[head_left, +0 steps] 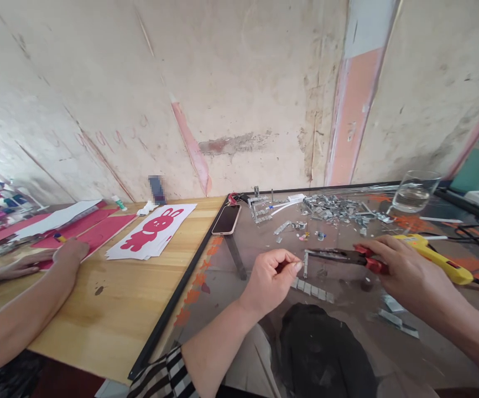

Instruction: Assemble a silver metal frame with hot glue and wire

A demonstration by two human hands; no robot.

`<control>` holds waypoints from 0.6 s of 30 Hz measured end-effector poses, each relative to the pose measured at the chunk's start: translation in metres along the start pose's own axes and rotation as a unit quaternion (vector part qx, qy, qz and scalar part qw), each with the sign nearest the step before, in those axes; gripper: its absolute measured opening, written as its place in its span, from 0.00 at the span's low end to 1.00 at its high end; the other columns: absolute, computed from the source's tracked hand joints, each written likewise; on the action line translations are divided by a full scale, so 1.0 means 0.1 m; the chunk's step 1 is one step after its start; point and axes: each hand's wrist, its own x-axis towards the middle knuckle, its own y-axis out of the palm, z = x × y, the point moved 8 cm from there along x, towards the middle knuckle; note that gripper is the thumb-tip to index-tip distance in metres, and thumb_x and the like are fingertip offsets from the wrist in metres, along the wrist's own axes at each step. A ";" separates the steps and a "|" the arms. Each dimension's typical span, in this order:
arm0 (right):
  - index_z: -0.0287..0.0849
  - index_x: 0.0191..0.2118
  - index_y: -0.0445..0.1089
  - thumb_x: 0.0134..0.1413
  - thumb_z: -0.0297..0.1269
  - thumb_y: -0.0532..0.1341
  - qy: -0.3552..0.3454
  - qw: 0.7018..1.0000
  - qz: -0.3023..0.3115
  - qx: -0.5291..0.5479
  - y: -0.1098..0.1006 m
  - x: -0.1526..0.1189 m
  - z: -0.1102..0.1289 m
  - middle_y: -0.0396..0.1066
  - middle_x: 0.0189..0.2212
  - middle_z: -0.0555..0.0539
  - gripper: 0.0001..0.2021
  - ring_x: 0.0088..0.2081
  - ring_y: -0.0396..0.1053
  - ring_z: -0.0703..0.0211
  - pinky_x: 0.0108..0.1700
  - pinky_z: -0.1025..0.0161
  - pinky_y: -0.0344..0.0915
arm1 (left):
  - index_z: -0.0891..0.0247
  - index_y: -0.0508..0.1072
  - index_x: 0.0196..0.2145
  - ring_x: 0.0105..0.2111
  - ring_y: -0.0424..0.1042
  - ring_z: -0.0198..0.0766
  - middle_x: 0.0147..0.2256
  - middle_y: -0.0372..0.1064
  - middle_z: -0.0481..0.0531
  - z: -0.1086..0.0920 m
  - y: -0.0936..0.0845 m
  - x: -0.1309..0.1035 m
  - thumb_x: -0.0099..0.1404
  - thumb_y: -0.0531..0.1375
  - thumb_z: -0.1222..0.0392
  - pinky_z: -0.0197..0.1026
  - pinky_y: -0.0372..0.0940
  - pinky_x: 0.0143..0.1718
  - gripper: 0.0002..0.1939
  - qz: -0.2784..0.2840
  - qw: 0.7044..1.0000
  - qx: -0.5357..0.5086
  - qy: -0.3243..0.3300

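Observation:
My left hand point(273, 276) is pinched at the centre, its fingertips at the lower end of a small grey strip point(306, 264). My right hand point(401, 268) is wrapped round the red handles of dark pliers point(343, 255), whose jaws point left and reach the strip's upper end. Just below my left fingertips, a row of flat grey pieces point(314, 290) lies on the glass-topped table point(239, 293). Whether my left fingers grip the strip itself or something thinner is too small to tell.
Grey scraps point(334, 209) are piled behind my hands. A phone point(226, 219) lies left, a glass of water point(414, 192) and yellow glue gun point(442, 260) right. Another person's hands point(71, 251) work on red paper point(107, 235) beside a rabbit print point(152, 232).

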 end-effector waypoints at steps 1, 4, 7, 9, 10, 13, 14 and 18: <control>0.49 0.46 0.63 0.48 0.30 0.51 0.002 1.000 -0.013 -0.002 -0.02 0.01 -0.04 0.66 0.42 0.49 0.18 0.41 0.66 0.55 0.30 0.62 0.64 | 0.67 0.70 0.26 0.22 0.54 0.30 0.21 0.59 0.47 0.04 0.01 0.01 0.58 0.56 0.57 0.34 0.51 0.24 0.10 0.009 1.000 -0.015 -0.017; 0.47 0.47 0.62 0.47 0.29 0.52 -0.006 0.998 -0.044 -0.039 -0.09 0.03 -0.08 0.65 0.43 0.48 0.19 0.43 0.64 0.52 0.34 0.59 0.65 | 0.68 0.71 0.26 0.22 0.52 0.29 0.20 0.58 0.46 0.15 0.06 0.02 0.57 0.57 0.55 0.33 0.49 0.24 0.11 0.044 0.995 -0.076 -0.057; 0.45 0.48 0.62 0.45 0.27 0.52 -0.030 0.996 -0.056 -0.065 -0.17 0.04 -0.02 0.64 0.43 0.47 0.20 0.43 0.63 0.52 0.36 0.59 0.65 | 0.68 0.72 0.26 0.21 0.52 0.28 0.21 0.61 0.47 0.24 0.12 0.03 0.54 0.60 0.55 0.33 0.48 0.24 0.11 0.064 0.981 -0.156 -0.099; 0.45 0.47 0.63 0.45 0.27 0.51 -0.040 0.995 -0.057 -0.072 -0.19 0.03 0.03 0.65 0.43 0.47 0.20 0.43 0.63 0.52 0.34 0.59 0.66 | 0.68 0.72 0.26 0.21 0.52 0.27 0.23 0.64 0.49 0.28 0.14 0.03 0.53 0.61 0.55 0.33 0.47 0.23 0.11 0.064 0.971 -0.193 -0.122; 0.46 0.46 0.63 0.45 0.27 0.51 -0.042 0.995 -0.057 -0.075 -0.20 0.03 0.05 0.65 0.43 0.47 0.20 0.43 0.64 0.52 0.32 0.60 0.66 | 0.68 0.72 0.26 0.21 0.52 0.27 0.23 0.64 0.49 0.30 0.14 0.03 0.52 0.62 0.54 0.33 0.47 0.23 0.12 0.064 0.969 -0.202 -0.130; 0.47 0.45 0.64 0.44 0.27 0.51 -0.041 0.994 -0.054 -0.080 -0.19 0.01 0.08 0.66 0.42 0.48 0.20 0.42 0.64 0.52 0.30 0.60 0.66 | 0.68 0.73 0.25 0.21 0.52 0.27 0.22 0.63 0.49 0.31 0.15 0.03 0.51 0.63 0.53 0.33 0.46 0.23 0.13 0.067 0.968 -0.201 -0.135; 0.47 0.45 0.64 0.44 0.27 0.51 -0.042 0.994 -0.053 -0.080 -0.19 0.01 0.09 0.66 0.42 0.48 0.20 0.42 0.64 0.53 0.31 0.60 0.66 | 0.68 0.73 0.25 0.21 0.52 0.27 0.21 0.62 0.48 0.30 0.15 0.03 0.51 0.62 0.52 0.33 0.46 0.23 0.13 0.067 0.969 -0.198 -0.131; 0.47 0.45 0.64 0.44 0.27 0.51 -0.037 0.995 -0.044 -0.078 -0.17 0.01 0.07 0.66 0.41 0.49 0.20 0.42 0.64 0.53 0.31 0.59 0.66 | 0.68 0.73 0.26 0.21 0.50 0.27 0.19 0.58 0.46 0.27 0.14 0.03 0.53 0.61 0.53 0.33 0.45 0.23 0.13 0.063 0.975 -0.183 -0.113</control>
